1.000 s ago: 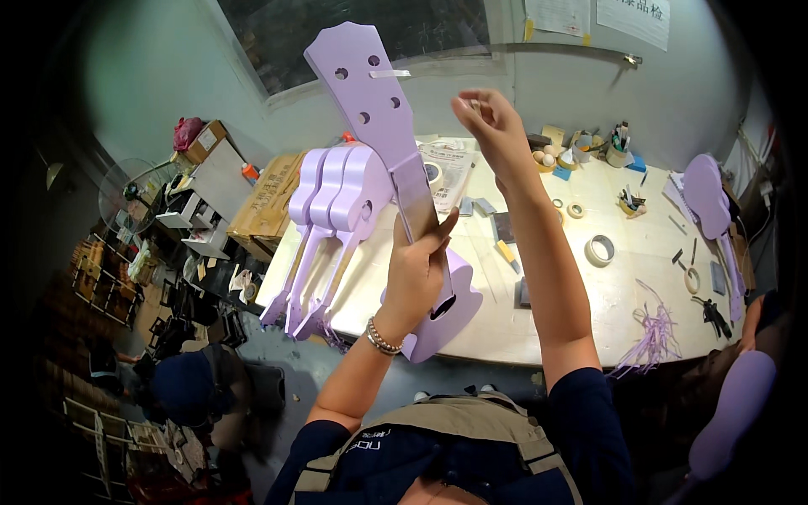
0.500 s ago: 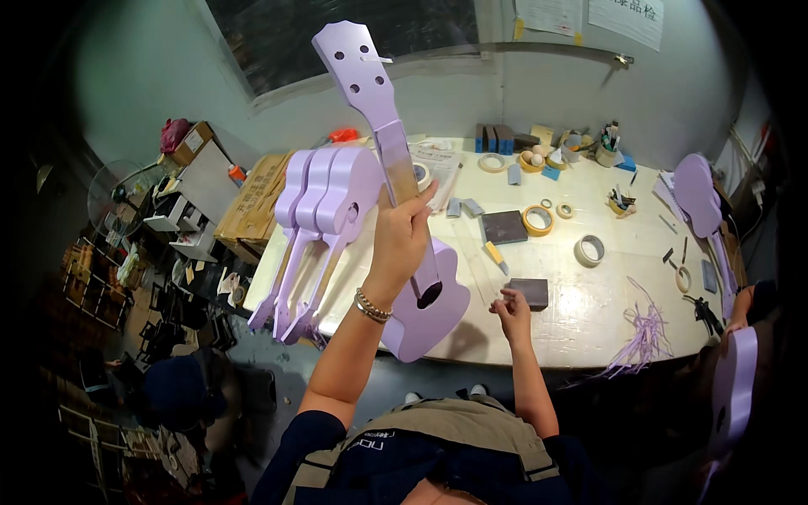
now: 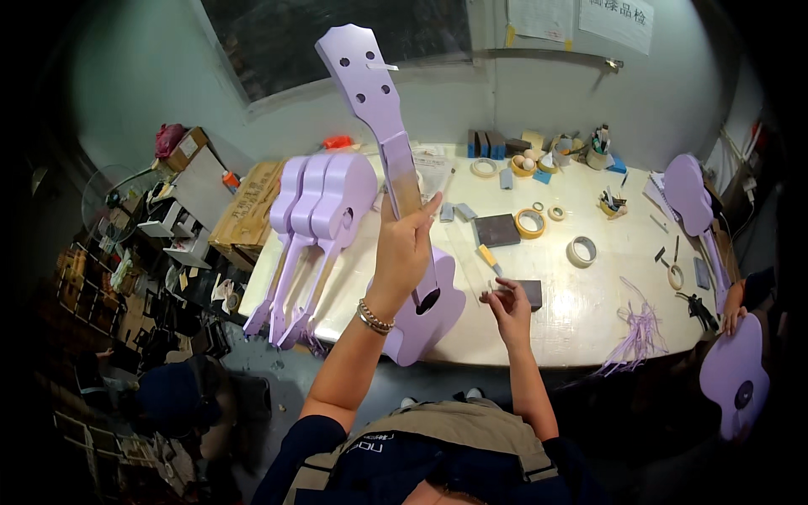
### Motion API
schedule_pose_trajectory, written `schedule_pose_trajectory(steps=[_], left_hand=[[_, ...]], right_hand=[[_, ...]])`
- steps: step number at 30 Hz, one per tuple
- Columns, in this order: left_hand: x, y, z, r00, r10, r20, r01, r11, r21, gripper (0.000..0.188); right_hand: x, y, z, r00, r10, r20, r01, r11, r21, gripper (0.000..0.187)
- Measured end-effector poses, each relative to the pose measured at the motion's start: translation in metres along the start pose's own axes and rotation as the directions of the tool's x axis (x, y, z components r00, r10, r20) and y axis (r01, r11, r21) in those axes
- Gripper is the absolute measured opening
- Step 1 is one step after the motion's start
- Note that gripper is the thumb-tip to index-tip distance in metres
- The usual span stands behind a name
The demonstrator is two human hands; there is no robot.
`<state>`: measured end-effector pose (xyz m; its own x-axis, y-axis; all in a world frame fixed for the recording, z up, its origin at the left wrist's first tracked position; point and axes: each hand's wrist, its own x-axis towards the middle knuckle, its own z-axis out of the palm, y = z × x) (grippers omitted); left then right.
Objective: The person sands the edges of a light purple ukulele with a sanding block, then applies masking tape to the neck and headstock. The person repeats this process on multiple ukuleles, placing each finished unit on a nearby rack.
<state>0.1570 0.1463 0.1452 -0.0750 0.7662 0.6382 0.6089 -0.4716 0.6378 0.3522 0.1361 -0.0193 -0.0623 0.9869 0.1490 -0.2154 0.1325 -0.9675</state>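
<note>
A light purple ukulele [image 3: 438,316] stands tilted in front of me, its headstock up and its body at the table's front edge. My left hand [image 3: 406,248] is wrapped round its neck, where a bare wood-coloured strip shows. A small pale strip [image 3: 383,66] sticks out from the headstock by a peg hole. My right hand [image 3: 509,316] is raised right of the body, thumb and fingertips pinched together; whatever is between them is too small to make out. Close to it are a dark rectangular block [image 3: 529,293] and a yellow-handled cutter [image 3: 489,259].
Several purple ukuleles [image 3: 324,194] lean together on the table's left side. Tape rolls [image 3: 581,251], another dark block [image 3: 497,231] and a heap of purple strips [image 3: 635,328] lie on the table [image 3: 572,337]. At right, another person's hand [image 3: 736,318] holds a purple ukulele [image 3: 741,370].
The ukulele in my left hand has shifted very little. My right hand's thumb and fingers have drawn closer together. At right, the other person's ukulele has turned to show its sound hole.
</note>
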Motion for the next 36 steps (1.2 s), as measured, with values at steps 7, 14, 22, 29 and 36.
schedule_pose_trajectory(steps=[7,14,22,29,36], left_hand=[[-0.012,0.017,-0.012,0.976,-0.161,0.147,0.199,0.93,-0.309,0.032],[-0.019,0.04,-0.01,0.944,-0.128,0.304,0.227,0.921,-0.317,0.025],[-0.027,0.044,-0.002,0.972,-0.11,0.208,0.156,0.963,-0.219,0.008],[-0.032,0.044,-0.002,0.99,-0.078,0.122,0.102,0.972,-0.21,0.007],[-0.026,0.031,-0.023,0.972,-0.224,0.069,0.234,0.915,-0.329,0.011]], right_hand=[[0.017,-0.095,0.038,0.909,-0.398,0.121,0.398,0.917,0.03,0.036],[0.009,-0.119,0.035,0.832,-0.506,0.228,0.534,0.842,-0.076,0.038],[0.012,-0.122,0.04,0.874,-0.446,0.195,0.486,0.812,-0.324,0.02],[0.019,-0.109,0.052,0.918,-0.354,-0.177,0.291,0.907,-0.304,0.012],[0.024,-0.119,0.043,0.951,-0.307,0.038,0.309,0.95,-0.042,0.028]])
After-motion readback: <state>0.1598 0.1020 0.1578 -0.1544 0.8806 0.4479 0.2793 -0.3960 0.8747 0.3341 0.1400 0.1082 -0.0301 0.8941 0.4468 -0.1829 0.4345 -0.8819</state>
